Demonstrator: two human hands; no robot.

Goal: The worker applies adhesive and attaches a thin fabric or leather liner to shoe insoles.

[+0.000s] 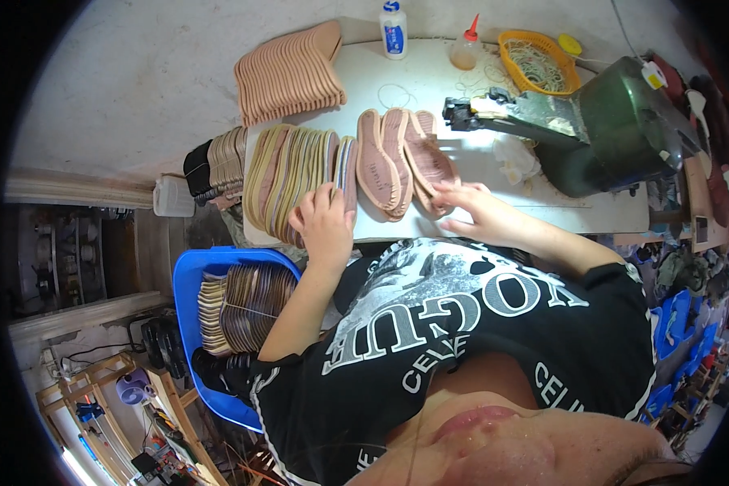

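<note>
A long row of shoe soles, with yellowish and grey edges, stands on edge on the white table. My left hand curls over the near right end of this row, thumb and fingers bent around the soles. Right of the row lie several pinkish-brown shoe-shaped pieces with pale stitched rims, side by side and overlapping. My right hand reaches to the rightmost brown piece. Its fingers are stretched out with the thumb apart, and the fingertips are at the piece's near edge.
A sewing machine fills the table's right side. At the back are a stack of pink-beige pieces, a white-and-blue bottle, a red-tipped glue bottle and an orange basket of threads. A blue bin with tied soles stands at lower left.
</note>
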